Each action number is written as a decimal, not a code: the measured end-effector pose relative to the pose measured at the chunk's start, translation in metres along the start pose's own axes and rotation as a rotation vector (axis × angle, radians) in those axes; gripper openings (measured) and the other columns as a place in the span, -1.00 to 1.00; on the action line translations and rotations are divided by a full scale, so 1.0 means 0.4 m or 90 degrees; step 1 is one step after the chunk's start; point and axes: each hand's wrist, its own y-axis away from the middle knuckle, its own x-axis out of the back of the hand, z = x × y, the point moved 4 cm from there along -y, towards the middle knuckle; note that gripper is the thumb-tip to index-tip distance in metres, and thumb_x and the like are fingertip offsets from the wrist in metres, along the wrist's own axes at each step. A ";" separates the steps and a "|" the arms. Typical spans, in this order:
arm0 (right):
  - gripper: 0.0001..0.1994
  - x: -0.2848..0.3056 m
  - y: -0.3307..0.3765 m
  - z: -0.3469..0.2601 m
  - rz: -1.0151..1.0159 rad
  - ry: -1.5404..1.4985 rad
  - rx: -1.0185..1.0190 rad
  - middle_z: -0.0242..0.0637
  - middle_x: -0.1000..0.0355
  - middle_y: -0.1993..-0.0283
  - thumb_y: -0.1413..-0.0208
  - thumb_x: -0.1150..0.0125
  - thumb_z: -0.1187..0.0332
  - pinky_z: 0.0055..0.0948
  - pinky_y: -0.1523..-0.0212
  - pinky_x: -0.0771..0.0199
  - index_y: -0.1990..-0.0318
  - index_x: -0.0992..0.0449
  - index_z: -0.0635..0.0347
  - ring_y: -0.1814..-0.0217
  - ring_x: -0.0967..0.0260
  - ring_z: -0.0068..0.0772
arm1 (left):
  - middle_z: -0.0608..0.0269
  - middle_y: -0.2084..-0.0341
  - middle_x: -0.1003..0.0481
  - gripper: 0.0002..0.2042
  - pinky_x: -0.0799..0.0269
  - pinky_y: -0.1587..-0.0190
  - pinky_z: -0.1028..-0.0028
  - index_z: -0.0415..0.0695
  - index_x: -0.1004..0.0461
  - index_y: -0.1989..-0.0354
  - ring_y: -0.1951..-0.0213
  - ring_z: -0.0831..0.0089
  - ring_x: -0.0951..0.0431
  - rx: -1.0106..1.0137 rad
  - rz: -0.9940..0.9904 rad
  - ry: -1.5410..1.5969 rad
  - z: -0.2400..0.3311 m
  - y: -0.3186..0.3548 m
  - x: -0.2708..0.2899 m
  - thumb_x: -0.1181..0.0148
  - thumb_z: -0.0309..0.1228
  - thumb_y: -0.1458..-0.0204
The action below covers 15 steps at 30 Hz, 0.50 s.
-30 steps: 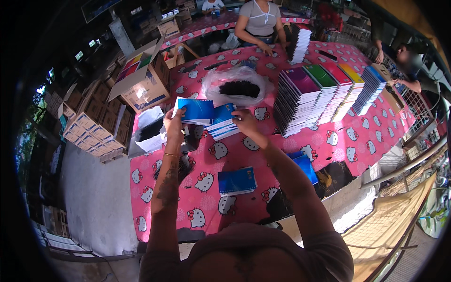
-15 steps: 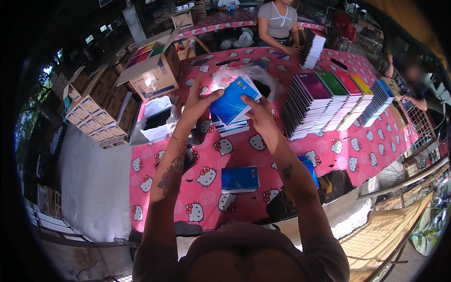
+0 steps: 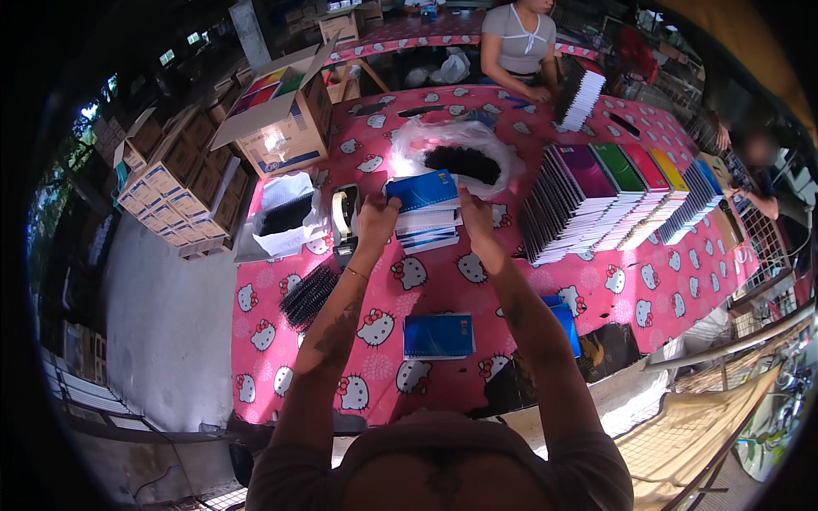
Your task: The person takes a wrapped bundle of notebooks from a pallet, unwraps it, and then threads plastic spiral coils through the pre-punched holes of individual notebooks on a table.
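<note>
My left hand (image 3: 379, 219) and my right hand (image 3: 475, 213) grip opposite sides of a blue-covered notebook (image 3: 423, 190) with punched holes along its near edge. Loose pages show under its cover, and no coil is on that edge. It sits over a stack of similar notebooks (image 3: 428, 238); whether it rests on them I cannot tell. Nearer to me lies another blue notebook (image 3: 437, 335). More blue covers (image 3: 562, 324) lie beside my right forearm, partly hidden. By my left forearm is a bundle of black spiral coils (image 3: 311, 296).
Behind my hands, a clear plastic bag (image 3: 409, 143) holds black coils (image 3: 463, 163). To the left are a white box of coils (image 3: 285, 217), what looks like a tape dispenser (image 3: 344, 220) and a carton (image 3: 281, 140). Coil-bound notebooks (image 3: 588, 200) stand stacked right. A person (image 3: 518, 43) sits across the table.
The notebook, tilted and fanned before, is now squared and level over the stack. My hands have come down to its two sides. The view has shifted slightly.
</note>
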 end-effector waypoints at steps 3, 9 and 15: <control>-0.14 -0.049 0.041 0.008 0.009 -0.322 -0.183 -0.07 -0.09 -0.46 -0.20 0.18 -0.38 -0.24 -0.47 0.25 -0.39 -0.18 0.17 -0.50 0.06 -0.15 | 0.18 0.13 -0.54 -0.40 -0.28 0.02 0.17 -0.09 -0.41 -0.08 0.12 0.34 -0.48 0.277 -0.064 0.408 -0.150 -0.022 0.001 -0.06 0.16 -0.07; -0.13 -0.035 -0.020 0.217 -0.226 -0.280 0.025 -0.15 -0.06 -0.46 -0.27 0.32 -0.35 -0.22 -0.43 0.14 -0.46 0.03 0.22 -0.44 -0.01 -0.32 | 0.38 0.04 -0.51 -0.39 -0.12 0.07 0.36 0.07 -0.39 -0.14 0.08 0.45 -0.34 0.469 -0.290 0.588 -0.236 0.047 -0.234 0.21 0.27 -0.20; -0.40 -0.078 0.100 0.191 -0.188 -0.356 -0.084 -0.31 -0.30 -0.28 -0.36 0.26 -0.10 -0.35 -0.33 -0.07 -0.34 -0.22 0.13 -0.31 -0.17 -0.38 | 0.42 -0.04 -0.49 -0.50 -0.15 -0.14 0.35 0.07 -0.45 -0.10 -0.04 0.47 -0.37 0.461 -0.243 0.547 -0.301 0.150 -0.196 0.24 0.12 -0.28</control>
